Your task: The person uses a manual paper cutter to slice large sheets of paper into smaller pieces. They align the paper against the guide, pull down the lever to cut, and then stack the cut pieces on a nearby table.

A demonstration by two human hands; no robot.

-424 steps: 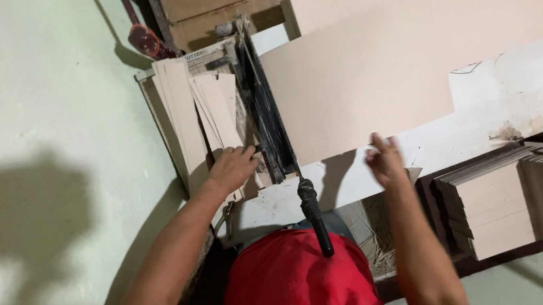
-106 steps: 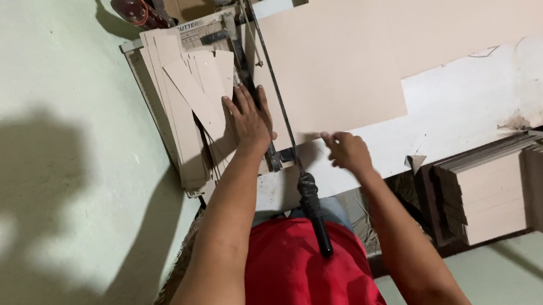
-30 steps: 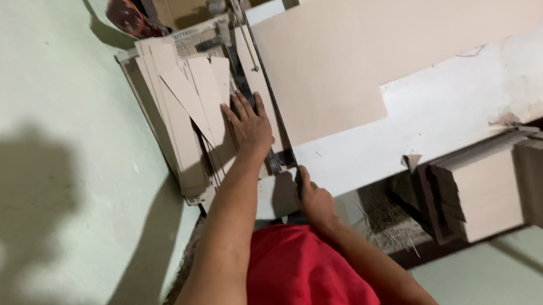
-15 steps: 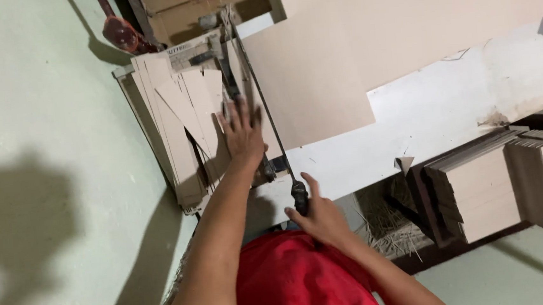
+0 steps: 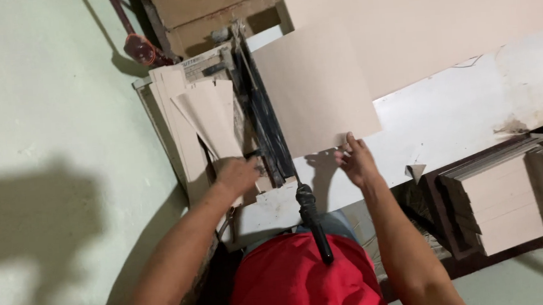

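While a large sheet of tan board lies flat on the white worktable, its left edge against the black cutter rail, the person's right hand touches the sheet's near edge with open, spread fingers, pinching nothing. Thin and wide, the board looks light and fairly stiff but liable to bow or crease at a corner; by that judgement it is best taken along an edge with flat fingers. To the left of that hand, past the rail, the left hand rests curled on the near end of a fan of cut tan strips piled on the cutter bed; whether it grips one cannot be told. Between the two hands, the cutter's black lever handle slopes toward the red-shirted body. Beyond the sheet, another large board overlaps the table. Right of the right hand and lower, stacks of cut boards stand on edge.
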